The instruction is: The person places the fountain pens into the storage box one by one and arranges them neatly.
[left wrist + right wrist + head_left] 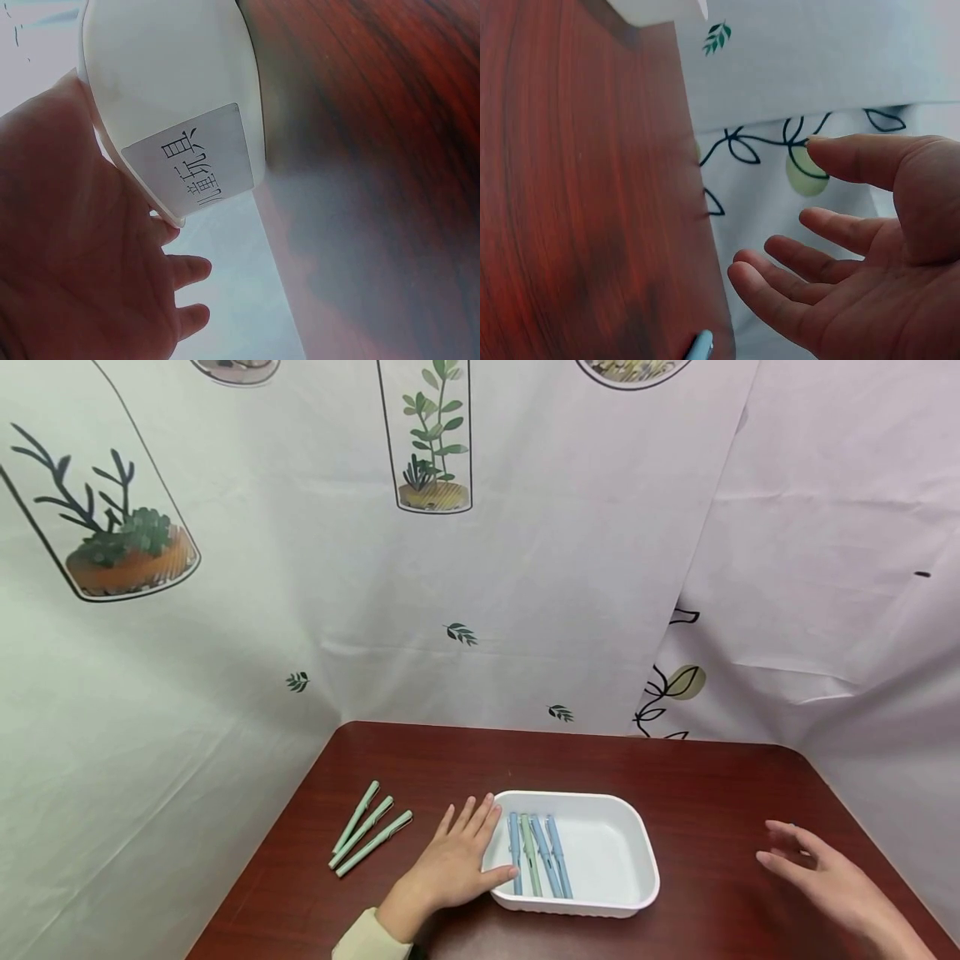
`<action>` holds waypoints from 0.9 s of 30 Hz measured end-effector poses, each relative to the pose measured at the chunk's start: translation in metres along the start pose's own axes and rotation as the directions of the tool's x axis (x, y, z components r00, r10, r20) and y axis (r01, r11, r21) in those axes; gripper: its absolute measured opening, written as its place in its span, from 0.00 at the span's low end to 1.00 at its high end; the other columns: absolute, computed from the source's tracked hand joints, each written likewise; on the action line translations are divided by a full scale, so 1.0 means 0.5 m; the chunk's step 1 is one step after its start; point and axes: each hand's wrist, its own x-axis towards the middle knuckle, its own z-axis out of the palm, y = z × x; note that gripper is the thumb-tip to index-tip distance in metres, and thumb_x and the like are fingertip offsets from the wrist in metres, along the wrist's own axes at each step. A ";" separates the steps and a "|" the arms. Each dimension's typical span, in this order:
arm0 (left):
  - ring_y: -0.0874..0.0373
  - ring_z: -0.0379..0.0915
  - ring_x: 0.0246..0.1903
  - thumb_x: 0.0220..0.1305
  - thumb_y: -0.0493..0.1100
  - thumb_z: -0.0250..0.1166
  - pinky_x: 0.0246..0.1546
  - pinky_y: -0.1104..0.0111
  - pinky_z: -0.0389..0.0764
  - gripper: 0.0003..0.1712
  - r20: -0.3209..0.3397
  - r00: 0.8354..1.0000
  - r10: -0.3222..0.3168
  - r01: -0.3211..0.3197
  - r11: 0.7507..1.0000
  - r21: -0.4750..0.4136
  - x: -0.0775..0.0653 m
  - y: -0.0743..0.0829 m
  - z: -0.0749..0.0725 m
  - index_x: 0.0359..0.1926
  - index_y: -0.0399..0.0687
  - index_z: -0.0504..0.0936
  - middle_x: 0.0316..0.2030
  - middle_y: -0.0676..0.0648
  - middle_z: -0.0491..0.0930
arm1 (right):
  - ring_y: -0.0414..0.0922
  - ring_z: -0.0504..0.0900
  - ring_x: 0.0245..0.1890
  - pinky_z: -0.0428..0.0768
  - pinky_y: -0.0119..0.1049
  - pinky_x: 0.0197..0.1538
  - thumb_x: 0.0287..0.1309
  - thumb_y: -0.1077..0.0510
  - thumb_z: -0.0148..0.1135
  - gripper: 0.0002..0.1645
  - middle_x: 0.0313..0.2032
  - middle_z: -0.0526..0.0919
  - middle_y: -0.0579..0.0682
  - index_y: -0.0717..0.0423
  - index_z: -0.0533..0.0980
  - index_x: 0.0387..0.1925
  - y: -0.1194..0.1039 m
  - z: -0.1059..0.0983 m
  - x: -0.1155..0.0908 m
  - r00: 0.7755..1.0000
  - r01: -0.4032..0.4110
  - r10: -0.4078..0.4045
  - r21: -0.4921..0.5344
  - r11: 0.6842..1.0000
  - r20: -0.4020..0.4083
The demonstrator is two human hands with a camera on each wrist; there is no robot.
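Note:
A white plastic tray (607,860) stands on the table, with several capped pens lying side by side in its left half. Most are blue, such as the blue pen (561,856); one is a green pen (531,856). My left hand (453,860) rests at the tray's left rim with spread, mostly straight fingers; the left wrist view shows the tray's outer wall (165,60) against it. Over the table's right side, my right hand (821,872) holds nothing, its fingers loosely bent. A blue pen end (700,345) shows near it, the rest out of frame.
Three green pens (371,843) lie fanned on the table left of my left hand. A label (191,161) with printed characters is on the tray's wall. The dark red wooden table (712,793) meets white cloth hangings (525,610) with plant prints at back and sides.

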 end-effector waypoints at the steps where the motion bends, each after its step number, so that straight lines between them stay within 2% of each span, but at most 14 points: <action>1: 0.41 0.46 0.78 0.66 0.75 0.53 0.74 0.41 0.49 0.54 -0.001 1.000 0.000 0.000 1.000 0.001 0.000 0.001 -0.001 0.80 0.46 0.55 0.80 0.44 0.49 | 0.10 0.63 0.41 0.74 0.27 0.37 0.70 0.41 0.60 0.42 0.62 0.75 0.66 0.65 0.63 0.71 0.003 -0.001 0.002 1.000 -0.004 0.004 -0.004 1.000 -0.005; 6: 0.41 0.46 0.78 0.66 0.74 0.54 0.74 0.41 0.49 0.54 -0.005 1.000 -0.006 0.006 1.000 0.000 0.000 0.003 -0.004 0.80 0.46 0.55 0.80 0.43 0.49 | 0.10 0.60 0.39 0.77 0.46 0.46 0.71 0.41 0.58 0.43 0.65 0.70 0.72 0.69 0.61 0.71 0.019 -0.006 0.010 0.999 -0.040 0.040 -0.010 0.999 0.002; 8: 0.41 0.46 0.78 0.66 0.74 0.55 0.74 0.41 0.50 0.54 -0.005 1.000 -0.008 0.008 1.000 0.001 0.000 0.004 -0.005 0.80 0.46 0.55 0.80 0.43 0.50 | 0.15 0.68 0.42 0.77 0.52 0.47 0.72 0.40 0.57 0.44 0.66 0.67 0.75 0.70 0.60 0.71 0.026 -0.007 0.013 0.999 -0.051 0.052 -0.010 0.999 0.013; 9: 0.41 0.46 0.78 0.66 0.74 0.55 0.74 0.41 0.50 0.54 -0.004 1.000 -0.009 0.009 1.000 0.001 0.000 0.004 -0.005 0.80 0.46 0.55 0.80 0.43 0.50 | 0.16 0.68 0.42 0.77 0.51 0.47 0.72 0.40 0.57 0.45 0.66 0.67 0.76 0.71 0.59 0.71 0.031 -0.007 0.013 0.998 -0.059 0.059 -0.015 0.998 0.017; 10: 0.41 0.46 0.78 0.66 0.75 0.55 0.74 0.41 0.50 0.54 -0.004 1.000 -0.008 0.008 1.000 0.003 0.000 0.004 -0.005 0.79 0.46 0.55 0.80 0.43 0.50 | 0.23 0.74 0.45 0.76 0.52 0.47 0.72 0.40 0.56 0.45 0.65 0.66 0.76 0.71 0.59 0.71 0.037 -0.007 0.013 0.998 -0.059 0.060 -0.019 0.998 0.020; 13: 0.41 0.46 0.78 0.66 0.75 0.54 0.74 0.41 0.50 0.54 -0.004 1.000 -0.005 0.005 1.000 0.009 -0.001 0.003 -0.004 0.79 0.45 0.55 0.80 0.43 0.50 | 0.33 0.79 0.46 0.75 0.50 0.47 0.72 0.41 0.57 0.45 0.64 0.67 0.77 0.72 0.59 0.71 0.053 -0.007 0.013 0.998 -0.063 0.063 -0.041 0.997 0.006; 14: 0.41 0.46 0.78 0.66 0.75 0.54 0.74 0.41 0.50 0.54 -0.005 1.000 -0.004 0.004 1.000 0.010 -0.001 0.003 -0.003 0.79 0.45 0.55 0.80 0.43 0.50 | 0.40 0.81 0.48 0.74 0.53 0.48 0.72 0.41 0.57 0.45 0.64 0.67 0.78 0.73 0.59 0.71 0.058 -0.008 0.014 0.998 -0.065 0.066 -0.037 0.997 0.004; 15: 0.41 0.46 0.78 0.66 0.75 0.54 0.74 0.41 0.50 0.54 -0.006 1.000 -0.003 0.003 1.000 0.011 -0.001 0.003 -0.003 0.79 0.46 0.55 0.80 0.43 0.50 | 0.42 0.81 0.49 0.74 0.54 0.49 0.71 0.41 0.58 0.45 0.64 0.67 0.78 0.74 0.58 0.70 0.063 -0.008 0.014 0.997 -0.074 0.074 -0.038 0.997 0.001; 16: 0.41 0.46 0.78 0.66 0.75 0.54 0.74 0.41 0.50 0.54 -0.006 1.000 -0.002 0.002 1.000 0.011 -0.001 0.002 -0.003 0.79 0.46 0.55 0.80 0.43 0.50 | 0.52 0.82 0.52 0.73 0.57 0.49 0.72 0.42 0.58 0.46 0.64 0.66 0.79 0.75 0.58 0.70 0.068 -0.007 0.016 0.997 -0.082 0.082 -0.032 0.996 0.000; 17: 0.41 0.46 0.78 0.66 0.75 0.54 0.74 0.41 0.50 0.54 -0.006 1.000 -0.002 0.002 1.000 0.011 0.000 0.002 -0.002 0.79 0.46 0.55 0.80 0.43 0.50 | 0.55 0.81 0.53 0.73 0.58 0.50 0.71 0.41 0.58 0.47 0.64 0.65 0.80 0.75 0.57 0.70 0.072 -0.007 0.017 0.995 -0.098 0.098 -0.029 0.995 0.001; 18: 0.41 0.46 0.78 0.66 0.75 0.54 0.74 0.41 0.50 0.54 -0.007 1.000 -0.003 0.003 1.000 0.010 0.000 0.002 -0.002 0.79 0.46 0.55 0.80 0.43 0.50 | 0.63 0.78 0.56 0.73 0.59 0.50 0.71 0.40 0.57 0.48 0.64 0.64 0.80 0.76 0.55 0.70 0.077 -0.007 0.019 0.993 -0.118 0.118 -0.026 0.993 0.008; 20: 0.41 0.46 0.78 0.66 0.75 0.54 0.74 0.41 0.50 0.54 -0.007 1.000 -0.003 0.003 1.000 0.010 0.000 0.002 -0.002 0.80 0.46 0.55 0.80 0.43 0.50 | 0.78 0.66 0.60 0.73 0.64 0.50 0.72 0.39 0.56 0.51 0.64 0.60 0.82 0.77 0.52 0.71 0.085 -0.006 0.022 0.987 -0.156 0.156 -0.017 0.988 0.025; 23: 0.41 0.46 0.78 0.66 0.75 0.54 0.74 0.41 0.50 0.54 -0.004 1.000 -0.005 0.005 1.000 0.011 0.001 0.002 -0.001 0.80 0.46 0.55 0.80 0.44 0.49 | 0.80 0.61 0.61 0.71 0.66 0.51 0.71 0.38 0.55 0.53 0.64 0.57 0.83 0.78 0.49 0.71 0.100 -0.005 0.025 0.980 -0.196 0.197 -0.024 0.980 0.028; 27: 0.41 0.46 0.78 0.66 0.75 0.54 0.74 0.41 0.49 0.54 0.000 1.000 -0.007 0.007 1.000 0.011 0.001 0.001 -0.001 0.80 0.46 0.55 0.80 0.44 0.49 | 0.80 0.61 0.60 0.71 0.67 0.52 0.70 0.39 0.57 0.53 0.63 0.57 0.84 0.78 0.48 0.70 0.116 -0.001 0.028 0.974 -0.225 0.225 -0.044 0.973 0.009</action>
